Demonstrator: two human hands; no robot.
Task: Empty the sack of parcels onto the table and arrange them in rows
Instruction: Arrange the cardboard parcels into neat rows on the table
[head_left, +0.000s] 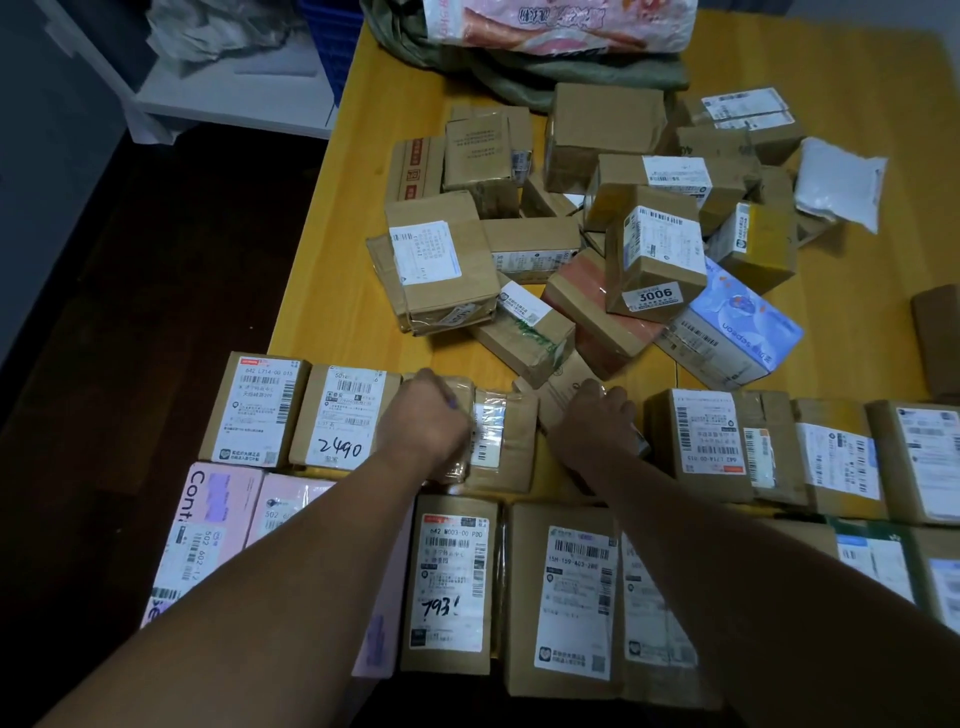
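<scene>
A white shelf (234, 98) stands left of the yellow table (353, 218).

In the nearer row, two pink boxes come first: one printed "Cont" (208, 519) and one with a label starting "502" (291, 509). Then come two brown cartons. One is coded "642 M003-00" with "793!" handwritten (452, 582), and the other reads "15M-159-403-200" (571, 592). More cartons run right behind the right forearm, too covered to count.

The farther row shows seven cartons. The first is labelled "642 L714-00 015" (254, 410) and the second has "2490" handwritten on it (345, 415). Third is a taped box (506, 441). The left hand (426, 421) lies knuckles up on this box with its fingers curled down over it. A small purple bit shows at the fingers, but I cannot tell what it is.

Across a gap, the right hand (597, 421) is curled over a small parcel (640, 446), of which only a corner shows. Four more cartons follow, and the first (696, 436) carries that same 642 code upside down.

Beyond the rows, close to twenty parcels lie in a loose heap, overlapping too much for an exact count. Among them are a "3006" box (654, 265), a blue-and-white box reading "sepeon" (737, 322) and one white poly bag (839, 182).

One grey-green sack (571, 73) lies slumped at the far edge, with a pink-and-white printed bag (561, 21) on top of it.
</scene>
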